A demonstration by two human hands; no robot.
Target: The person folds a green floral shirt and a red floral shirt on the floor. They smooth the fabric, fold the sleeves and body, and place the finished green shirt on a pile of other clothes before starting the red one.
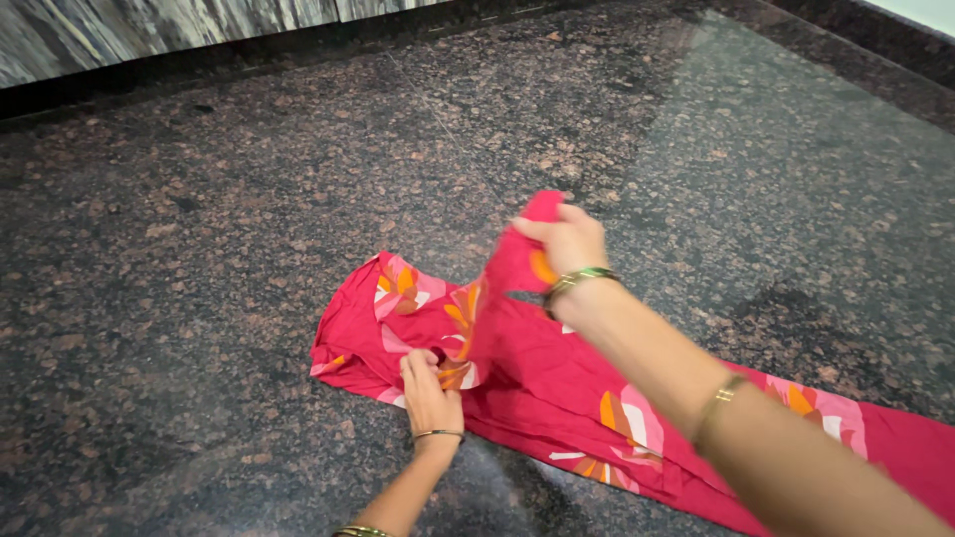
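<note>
While the red cloth (557, 383) lay spread across the dark speckled stone surface (199, 249), one end of it was raised clear of the stone and the rest trailed flat toward the lower right edge of the view. The cloth was a long red garment printed with pink, orange and white leaf shapes, its near end bunched and partly doubled over.

The right hand (569, 239) was closed in a pinch on the raised corner, holding it above the flat part, with bangles at the wrist and further up the forearm. The left hand (430, 390) was pressed down at the near edge, fingers curled and gripping a small gather of the fabric against the stone; a thin bangle sat at that wrist.

By judgement, the step in hand was a fold of the near end, one hand anchoring and the other carrying the corner over. The next move would call for the lifted corner to be laid down square on the flat portion, the anchored edge kept from slipping, and wrinkles pressed out.

A pale streaked wall (149, 30) ran behind the surface at the top left.
</note>
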